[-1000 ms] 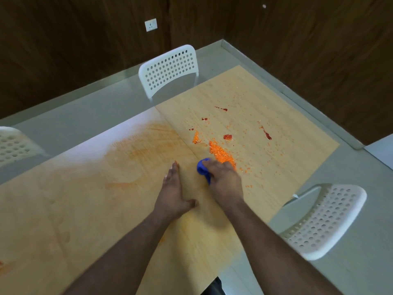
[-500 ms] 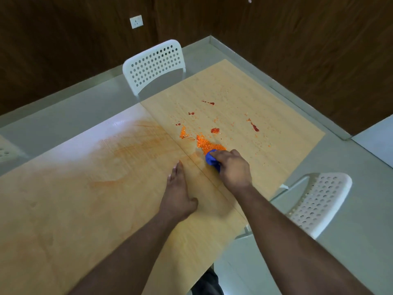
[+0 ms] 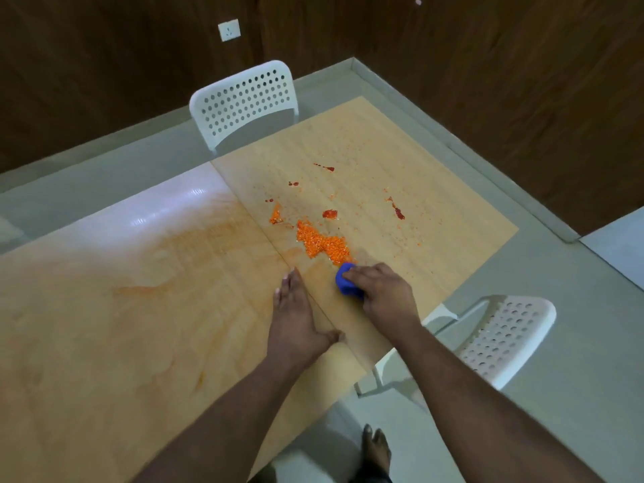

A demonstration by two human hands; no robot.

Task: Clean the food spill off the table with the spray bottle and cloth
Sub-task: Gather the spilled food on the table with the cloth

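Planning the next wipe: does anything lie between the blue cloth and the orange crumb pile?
Nothing visible does. The right hand grips the bunched blue cloth at the near edge of the orange crumb pile.

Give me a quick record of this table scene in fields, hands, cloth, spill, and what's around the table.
left hand: flat on the table, fingers straight
right hand: grips the blue cloth
cloth position: at the near edge of the orange crumb pile
other spill: red smears, orange streaks on the left
spray bottle: not in view
surroundings: white chairs beside the table
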